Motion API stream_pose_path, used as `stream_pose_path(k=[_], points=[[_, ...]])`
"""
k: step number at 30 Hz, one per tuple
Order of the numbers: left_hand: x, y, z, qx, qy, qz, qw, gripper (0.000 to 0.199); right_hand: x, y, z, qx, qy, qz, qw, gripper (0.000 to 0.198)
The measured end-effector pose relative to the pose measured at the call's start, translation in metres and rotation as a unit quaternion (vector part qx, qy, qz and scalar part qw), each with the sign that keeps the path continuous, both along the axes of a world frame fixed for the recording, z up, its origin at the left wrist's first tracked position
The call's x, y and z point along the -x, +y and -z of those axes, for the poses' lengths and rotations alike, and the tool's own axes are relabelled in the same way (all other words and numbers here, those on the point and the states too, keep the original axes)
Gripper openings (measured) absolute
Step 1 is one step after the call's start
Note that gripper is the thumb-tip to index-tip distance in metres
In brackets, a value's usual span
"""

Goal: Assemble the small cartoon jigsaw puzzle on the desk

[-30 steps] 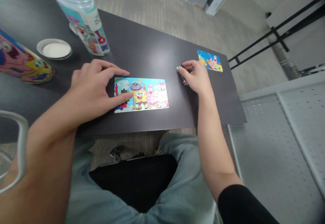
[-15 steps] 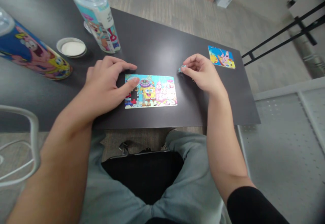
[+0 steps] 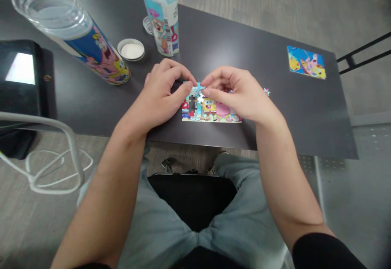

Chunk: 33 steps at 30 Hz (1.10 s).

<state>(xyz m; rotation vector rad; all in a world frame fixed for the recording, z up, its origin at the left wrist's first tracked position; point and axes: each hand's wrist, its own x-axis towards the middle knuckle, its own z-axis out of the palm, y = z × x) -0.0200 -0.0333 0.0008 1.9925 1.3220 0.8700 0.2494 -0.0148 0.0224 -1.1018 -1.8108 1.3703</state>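
A cartoon jigsaw puzzle [image 3: 209, 105] lies flat near the table's front edge, partly covered by my hands. Dark table shows through a gap in its left part. My left hand [image 3: 166, 92] rests at the upper left of the puzzle, with thumb and forefinger drawn close together on its top edge. Over the upper right part, my right hand [image 3: 235, 92] pinches a small light-blue puzzle piece [image 3: 201, 88] at the top edge, beside my left fingertips. One loose puzzle piece [image 3: 266, 91] lies just right of my right hand.
Two clear-topped printed jars, one blue [image 3: 104, 57] and one light-blue [image 3: 163, 20], stand at the left. By them lie a round lid [image 3: 131, 50] and another lid [image 3: 148, 25]. A blue picture puzzle [image 3: 307, 62] lies far right; a black device [image 3: 21, 82] is far left, above a white cable [image 3: 58, 189].
My right hand has brought the piece left from beside the puzzle to its top edge. The left thumb and forefinger have come closer together. The view has shifted left.
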Motion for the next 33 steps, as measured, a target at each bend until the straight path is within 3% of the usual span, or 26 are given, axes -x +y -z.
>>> stream_pose_path(k=[5, 9, 14, 19, 25, 33], points=[[0.002, -0.006, -0.006, 0.007, 0.003, 0.025, 1.000, 0.025, 0.002, 0.000, 0.004, -0.026, 0.002, -0.002, 1.000, 0.040], [0.002, -0.008, -0.008, 0.007, 0.010, 0.038, 0.999, 0.036, 0.002, 0.000, 0.004, -0.031, -0.003, 0.010, 0.999, 0.041], [0.001, -0.008, -0.008, 0.005, 0.012, 0.034, 0.999, 0.032, 0.003, -0.001, 0.006, -0.038, 0.001, 0.011, 0.999, 0.042], [0.004, -0.005, -0.008, 0.007, -0.014, 0.016, 1.000, 0.019, 0.003, -0.002, 0.005, -0.084, -0.028, 0.000, 0.996, 0.009], [0.009, -0.002, -0.005, -0.002, -0.045, 0.011, 0.999, 0.012, 0.012, -0.002, 0.007, -0.129, -0.086, -0.015, 0.988, 0.015], [0.010, -0.002, -0.002, -0.008, -0.039, 0.021, 0.999, 0.016, 0.021, -0.003, 0.004, -0.109, -0.136, -0.029, 0.984, 0.006]])
